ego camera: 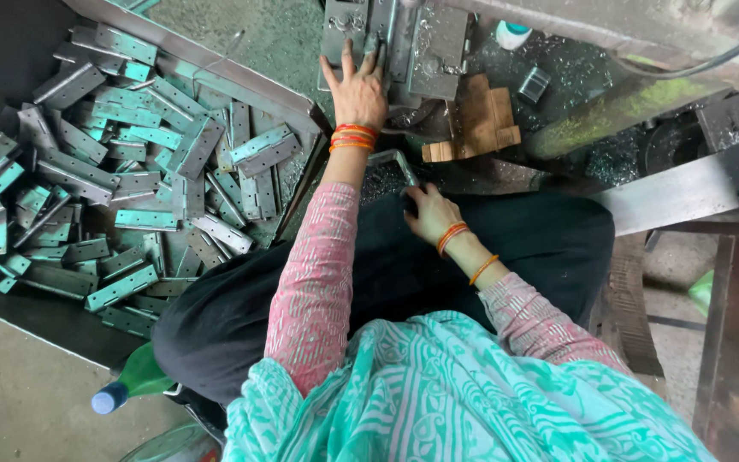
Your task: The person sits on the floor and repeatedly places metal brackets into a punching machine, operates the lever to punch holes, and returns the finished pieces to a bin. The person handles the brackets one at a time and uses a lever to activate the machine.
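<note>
- Left hand (357,88) is stretched out flat, fingers spread and released, palm down on the metal block of the press machine (404,43). It's resting there, not gripping anything.
- Right hand (428,213) is down near the lap, fingers curled around the lower end of a bent metal strip (393,162), so that one is grasping.
- The strip is dull grey steel, narrow, with an angled bend at the top. It sits between the two hands, just below the machine and above the dark trousers, over a patch of shiny metal shavings.
- Both wrists carry orange and red bangles, and the sleeves are pink with a pale print.
- Over on the left there's a big sheet-metal tray (215,64) piled with flat steel hinge plates (130,184): long rectangles with punched holes, many wearing a teal protective film, all lying criss-cross.
- A stack of small wooden blocks (476,120) sits just right of the machine block, touching it as far as I can tell.
- Packaging-wise: a green plastic bottle with a blue cap (130,382) lies on the floor at bottom left, and a small white container with a teal top (511,35) stands at the top, beside the machine. Any labels are too small to make out.
</note>
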